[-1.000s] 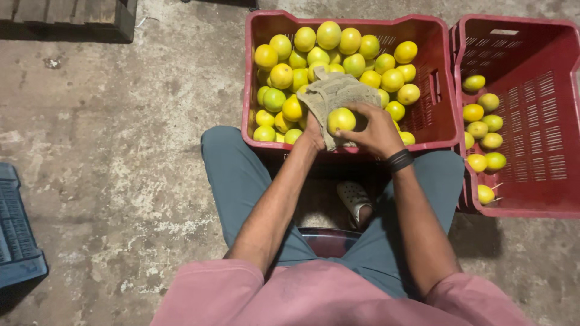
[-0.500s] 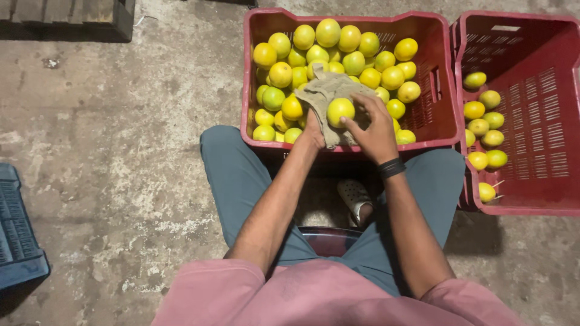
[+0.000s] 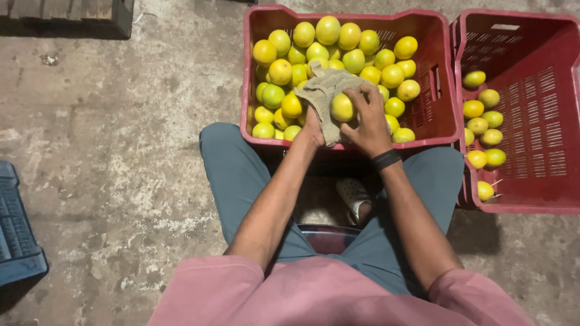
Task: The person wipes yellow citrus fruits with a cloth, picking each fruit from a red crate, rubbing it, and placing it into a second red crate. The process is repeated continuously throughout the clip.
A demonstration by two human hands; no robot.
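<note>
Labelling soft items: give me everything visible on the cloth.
The cloth is a drab olive-tan rag, coarse and crumpled, looking like worn cotton. It drapes over the fruit at the near side of the full red crate, one end hanging over the near rim. The left hand grips it from below; the right hand presses a yellow fruit into it.

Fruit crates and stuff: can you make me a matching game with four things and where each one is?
Things:
1. cloth
2. blue crate
3. black wristband
4. nearly empty red crate

Places:
A. far left on the floor
B. right side, beside the full crate
C. in the left hand, around a yellow fruit
D. below the right hand

Pairs: 1-C, 2-A, 3-D, 4-B
</note>
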